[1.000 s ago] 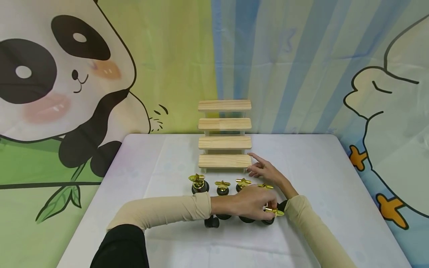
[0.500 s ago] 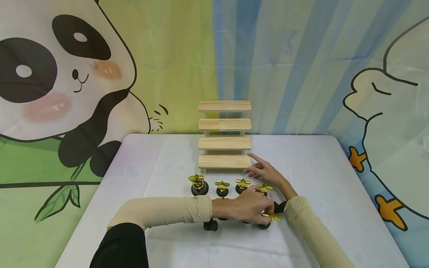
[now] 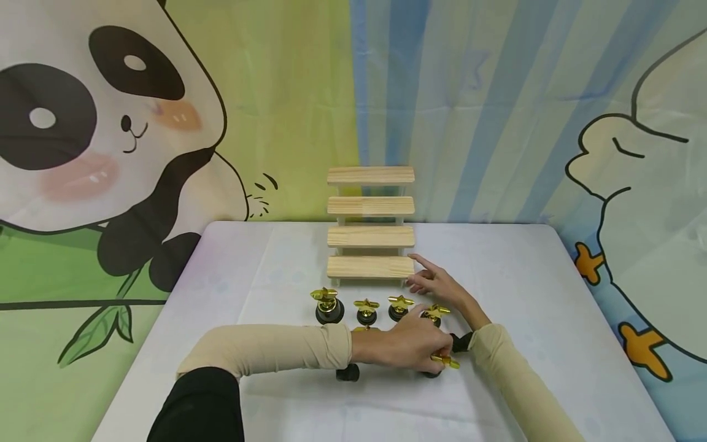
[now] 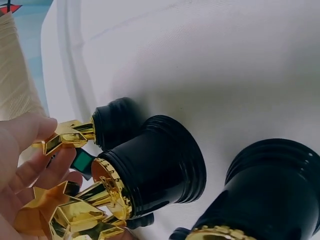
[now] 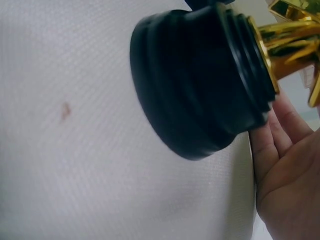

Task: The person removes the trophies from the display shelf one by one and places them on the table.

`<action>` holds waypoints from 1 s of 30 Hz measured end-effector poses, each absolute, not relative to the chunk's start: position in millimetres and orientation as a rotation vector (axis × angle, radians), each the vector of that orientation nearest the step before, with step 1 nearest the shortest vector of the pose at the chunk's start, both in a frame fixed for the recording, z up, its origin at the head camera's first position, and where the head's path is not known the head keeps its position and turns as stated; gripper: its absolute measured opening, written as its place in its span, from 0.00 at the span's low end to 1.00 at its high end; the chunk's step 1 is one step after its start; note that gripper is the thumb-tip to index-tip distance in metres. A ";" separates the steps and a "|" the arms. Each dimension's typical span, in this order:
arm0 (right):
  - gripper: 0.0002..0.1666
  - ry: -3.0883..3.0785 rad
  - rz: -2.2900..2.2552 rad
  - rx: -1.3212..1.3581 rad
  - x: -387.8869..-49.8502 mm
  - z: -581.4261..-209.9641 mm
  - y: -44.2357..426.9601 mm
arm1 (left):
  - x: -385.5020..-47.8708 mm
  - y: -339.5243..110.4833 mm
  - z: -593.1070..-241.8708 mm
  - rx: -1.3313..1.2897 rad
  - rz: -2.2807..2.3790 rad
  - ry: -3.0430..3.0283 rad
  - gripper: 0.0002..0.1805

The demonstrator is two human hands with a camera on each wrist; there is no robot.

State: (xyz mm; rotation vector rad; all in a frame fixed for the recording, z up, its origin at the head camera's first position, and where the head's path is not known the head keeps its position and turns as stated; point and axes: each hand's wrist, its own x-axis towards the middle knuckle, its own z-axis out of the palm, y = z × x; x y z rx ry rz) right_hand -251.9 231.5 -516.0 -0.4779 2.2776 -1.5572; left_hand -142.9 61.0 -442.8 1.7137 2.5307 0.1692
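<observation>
In the head view my left hand (image 3: 410, 342) reaches across the table and pinches a small gold star trophy (image 3: 446, 362) with a black base. The left wrist view shows the thumb and fingers on the star of that trophy (image 4: 117, 122), its base against the white cloth. Larger trophies stand beside it there, one (image 4: 160, 165) with its star under the hand. My right hand (image 3: 440, 283) rests by the right end of the lowest shelf step, index finger stretched out, the others loosely bent, holding nothing. A trophy (image 5: 200, 85) stands before its palm in the right wrist view.
A wooden step shelf (image 3: 370, 267) with several tiers stands at the table's back. A row of trophies stands before it, from a larger one (image 3: 328, 307) at left to one (image 3: 435, 314) at right. A black base (image 3: 348, 372) shows below the left forearm, which hides other trophies.
My left hand has moved a little toward the near edge and slightly left, with the small trophy shifting the same way. The right hand stays beside the shelf.
</observation>
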 end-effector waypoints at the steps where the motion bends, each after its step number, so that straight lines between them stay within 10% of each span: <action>1: 0.37 2.273 -1.561 -0.480 -251.6 -516.4 231.2 | -142.1 61.3 -442.0 1.720 0.153 2.528 0.04; 30: 0.38 2.321 -1.538 -0.545 -249.1 -514.3 233.2 | -155.7 41.1 -407.7 1.535 0.426 2.680 0.21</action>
